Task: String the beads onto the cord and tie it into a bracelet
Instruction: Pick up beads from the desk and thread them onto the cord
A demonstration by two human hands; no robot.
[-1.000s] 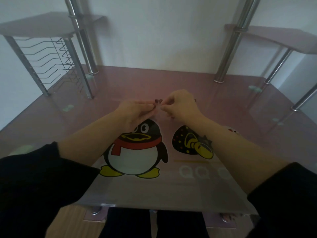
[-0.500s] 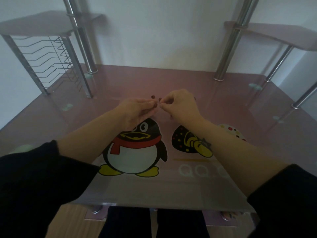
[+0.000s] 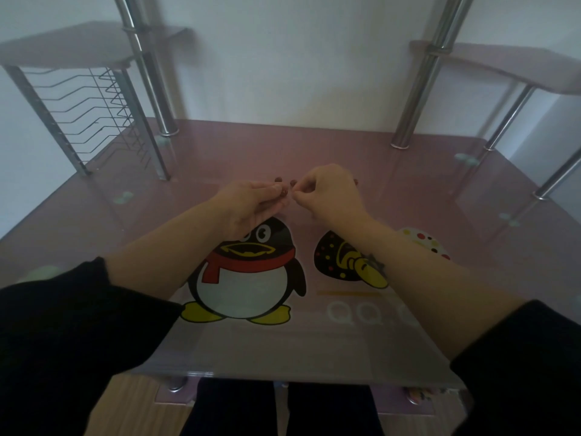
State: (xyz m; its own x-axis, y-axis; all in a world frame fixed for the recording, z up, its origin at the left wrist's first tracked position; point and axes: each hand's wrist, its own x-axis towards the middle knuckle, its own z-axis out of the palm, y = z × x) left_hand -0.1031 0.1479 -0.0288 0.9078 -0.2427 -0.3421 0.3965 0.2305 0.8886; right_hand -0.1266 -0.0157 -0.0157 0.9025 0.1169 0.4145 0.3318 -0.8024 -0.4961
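Note:
My left hand (image 3: 251, 202) and my right hand (image 3: 327, 191) meet fingertip to fingertip above the middle of the pink glass table (image 3: 408, 190). A small dark red bead (image 3: 284, 192) is pinched at my left fingertips. My right hand has thumb and forefinger pressed together right beside that bead; the cord itself is too thin to see. Loose dark red beads lie on the glass just behind the hands: one bead (image 3: 278, 180) to the left, another bead (image 3: 293, 182) between the hands, and a third bead (image 3: 356, 181) peeking out past my right hand.
A penguin picture (image 3: 251, 272) and a dark spotted picture (image 3: 342, 262) are printed on the glass under my forearms. Chrome posts (image 3: 418, 89) rise at the back. A wire rack (image 3: 94, 114) stands at the back left under a side shelf (image 3: 63, 45).
Both hands stay together at the same spot with small finger movements. A loose bead behind the left fingertips has come into view.

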